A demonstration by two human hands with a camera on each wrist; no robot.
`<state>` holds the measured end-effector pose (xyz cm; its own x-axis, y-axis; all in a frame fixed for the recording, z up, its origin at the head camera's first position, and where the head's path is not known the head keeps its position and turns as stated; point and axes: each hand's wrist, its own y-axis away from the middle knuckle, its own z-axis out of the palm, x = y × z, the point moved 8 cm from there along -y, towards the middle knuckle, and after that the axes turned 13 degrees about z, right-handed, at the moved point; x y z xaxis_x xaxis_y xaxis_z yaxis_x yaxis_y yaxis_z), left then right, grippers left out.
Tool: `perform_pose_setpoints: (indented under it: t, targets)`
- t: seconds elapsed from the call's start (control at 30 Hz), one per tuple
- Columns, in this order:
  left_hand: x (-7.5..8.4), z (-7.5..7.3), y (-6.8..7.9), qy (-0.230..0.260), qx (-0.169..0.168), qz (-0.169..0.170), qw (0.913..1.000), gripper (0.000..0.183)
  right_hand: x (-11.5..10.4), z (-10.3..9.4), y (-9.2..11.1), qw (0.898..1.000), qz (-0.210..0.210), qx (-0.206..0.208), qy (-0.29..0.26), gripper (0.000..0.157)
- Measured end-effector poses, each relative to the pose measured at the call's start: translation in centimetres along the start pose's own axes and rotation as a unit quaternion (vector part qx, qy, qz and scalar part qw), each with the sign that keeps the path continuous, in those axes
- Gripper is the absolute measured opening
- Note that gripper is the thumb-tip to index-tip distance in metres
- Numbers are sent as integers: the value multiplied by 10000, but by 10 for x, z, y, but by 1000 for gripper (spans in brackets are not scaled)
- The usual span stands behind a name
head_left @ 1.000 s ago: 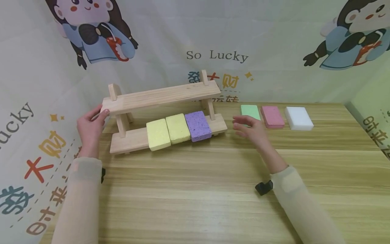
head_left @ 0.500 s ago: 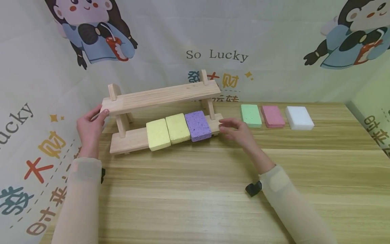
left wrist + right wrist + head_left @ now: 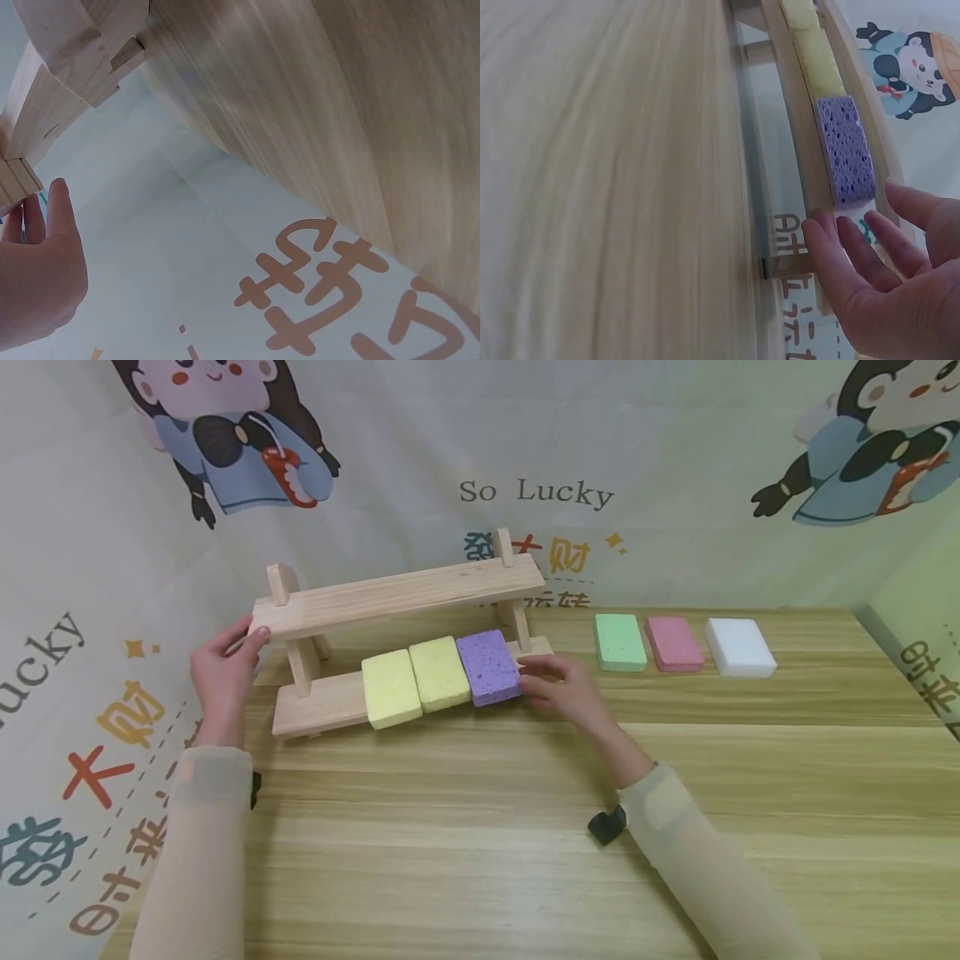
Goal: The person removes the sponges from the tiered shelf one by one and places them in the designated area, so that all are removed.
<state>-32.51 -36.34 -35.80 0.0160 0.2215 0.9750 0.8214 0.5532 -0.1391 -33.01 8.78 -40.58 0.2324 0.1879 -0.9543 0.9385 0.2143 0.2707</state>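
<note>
A two-tier wooden shelf (image 3: pixel 397 600) stands at a slant on the left of the table in the head view. My left hand (image 3: pixel 222 681) grips the left end of its upper board, thumb in front. On the lower board, two yellow sponges (image 3: pixel 392 688) and a purple sponge (image 3: pixel 488 667) lie side by side, the purple one rightmost. My right hand (image 3: pixel 564 692) is at the purple sponge's right edge, fingers spread and slightly bent. The right wrist view shows its fingertips close to the porous purple sponge (image 3: pixel 845 152), not closed round it; contact is hard to tell.
A green sponge (image 3: pixel 620 643), a pink sponge (image 3: pixel 674 644) and a white sponge (image 3: pixel 740 647) lie in a row on the wooden table (image 3: pixel 450 852), right of the shelf. Behind hangs a printed cloth (image 3: pixel 397 460), which also covers the left side.
My right hand has moved left, from beside the green sponge to the right edge of the purple one. The left hand keeps its grip on the shelf, and the sponges stay in place.
</note>
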Motion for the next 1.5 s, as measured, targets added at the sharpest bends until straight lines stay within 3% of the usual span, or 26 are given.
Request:
perform_pose_setpoints:
  t: [0.7,1.0,1.23,1.5]
  targets:
    - [-1,2,-1,187,80,-143,9997,46,2,-4,-3,9969,262,492,-564,43]
    - [-1,1,1,-41,-29,-27,10000,48,3,-11,3,9969,194,469,-596,42]
    - [-3,0,1,208,120,-152,9996,46,5,-18,9,9981,210,418,-397,43]
    - [-2,1,0,173,88,-122,9997,45,5,-30,15,9985,163,436,-297,43]
